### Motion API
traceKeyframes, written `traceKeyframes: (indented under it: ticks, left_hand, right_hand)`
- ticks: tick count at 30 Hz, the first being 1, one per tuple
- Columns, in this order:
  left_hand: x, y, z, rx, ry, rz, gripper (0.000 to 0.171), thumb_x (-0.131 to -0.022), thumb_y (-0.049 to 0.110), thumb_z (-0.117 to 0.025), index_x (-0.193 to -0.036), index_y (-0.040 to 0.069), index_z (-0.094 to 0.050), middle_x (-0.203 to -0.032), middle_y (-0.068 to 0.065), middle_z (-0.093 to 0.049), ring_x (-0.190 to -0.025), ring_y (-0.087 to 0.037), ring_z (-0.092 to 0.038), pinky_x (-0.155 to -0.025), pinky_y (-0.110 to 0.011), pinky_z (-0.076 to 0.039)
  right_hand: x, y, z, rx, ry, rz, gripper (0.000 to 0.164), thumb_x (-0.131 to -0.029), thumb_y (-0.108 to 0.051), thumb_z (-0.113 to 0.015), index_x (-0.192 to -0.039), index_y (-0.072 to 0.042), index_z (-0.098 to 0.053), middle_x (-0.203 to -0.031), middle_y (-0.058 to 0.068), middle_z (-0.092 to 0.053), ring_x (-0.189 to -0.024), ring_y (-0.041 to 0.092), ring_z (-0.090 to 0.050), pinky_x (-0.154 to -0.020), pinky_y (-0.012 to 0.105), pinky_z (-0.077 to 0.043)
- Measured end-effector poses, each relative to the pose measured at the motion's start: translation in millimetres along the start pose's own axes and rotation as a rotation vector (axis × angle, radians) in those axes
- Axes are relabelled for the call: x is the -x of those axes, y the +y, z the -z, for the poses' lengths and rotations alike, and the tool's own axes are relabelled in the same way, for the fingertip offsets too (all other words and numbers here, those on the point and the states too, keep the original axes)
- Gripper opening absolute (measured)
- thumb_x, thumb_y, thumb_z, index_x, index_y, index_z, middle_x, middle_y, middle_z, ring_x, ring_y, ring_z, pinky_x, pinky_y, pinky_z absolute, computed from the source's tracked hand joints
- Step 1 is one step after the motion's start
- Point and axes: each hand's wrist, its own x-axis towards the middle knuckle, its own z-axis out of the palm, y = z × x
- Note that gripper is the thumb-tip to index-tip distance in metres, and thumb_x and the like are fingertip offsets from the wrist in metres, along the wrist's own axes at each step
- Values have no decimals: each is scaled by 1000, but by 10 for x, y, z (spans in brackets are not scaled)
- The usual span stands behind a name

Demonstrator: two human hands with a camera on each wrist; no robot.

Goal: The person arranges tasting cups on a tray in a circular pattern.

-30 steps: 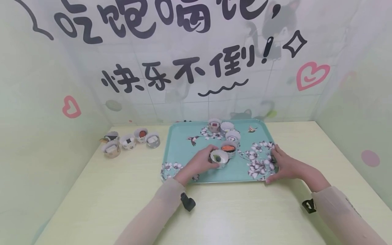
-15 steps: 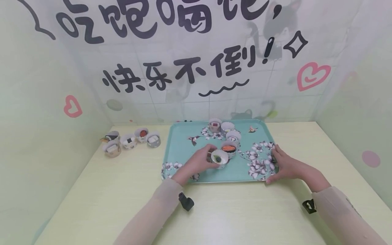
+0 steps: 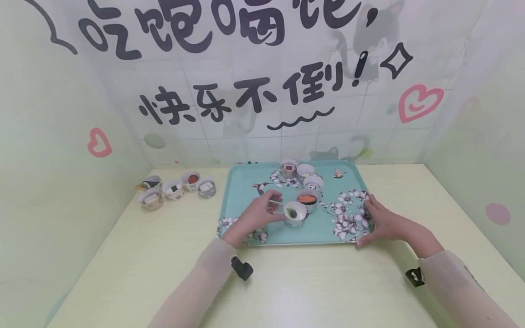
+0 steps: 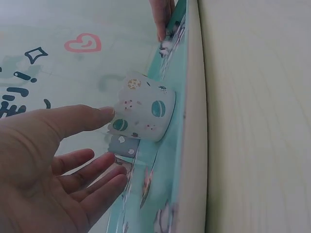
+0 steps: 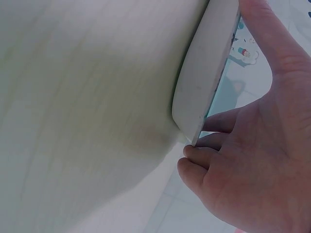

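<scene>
My left hand (image 3: pixel 259 213) is beside a white paper baking cup (image 3: pixel 295 215) that stands on a turquoise floral tray (image 3: pixel 239 180). Inside the cup lies a small item with green on it. In the left wrist view the fingers are spread apart, and the thumb tip is at the rim of the patterned cup (image 4: pixel 146 109). A cup with an orange-topped piece (image 3: pixel 307 199) stands directly behind it. My right hand (image 3: pixel 385 222) holds the tray's near right corner, thumb at the front edge and fingers along the right side.
Farther back on the tray are a cup with a smiley-like piece (image 3: pixel 313 185), a pale cup (image 3: pixel 305 172) and a cup with a dark red piece (image 3: pixel 289 168). Several filled cups (image 3: pixel 173 189) stand on the table left of the tray. A printed wall (image 3: pixel 246 150) rises behind.
My left hand has let go of the white cup and moved slightly left, its fingers opening. The cup stays on the tray. The right hand has not moved.
</scene>
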Motion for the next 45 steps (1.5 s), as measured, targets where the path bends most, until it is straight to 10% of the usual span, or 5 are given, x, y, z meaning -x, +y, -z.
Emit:
traceKeyframes:
  ticks: [33, 45]
  left_hand:
    - [371, -486, 870, 62, 247, 83, 63, -93, 14, -69, -146, 1, -37, -147, -21, -49, -138, -40, -47, -113, -49, -44]
    - [475, -716, 1074, 52, 452, 137, 64, -93, 18, -70, -146, 1, -39, -150, -21, -46, -140, -40, -45, -114, -49, -43]
  right_hand:
    - [5, 6, -4, 12, 7, 0, 135, -67, -48, -89, -149, 21, -7, -154, 47, 7, -142, 64, -6, -114, 72, -19]
    - [-3, 8, -6, 18, 7, 3, 135, -67, -50, -88, -149, 20, -8, -154, 47, 6, -142, 64, -6, -114, 72, -19]
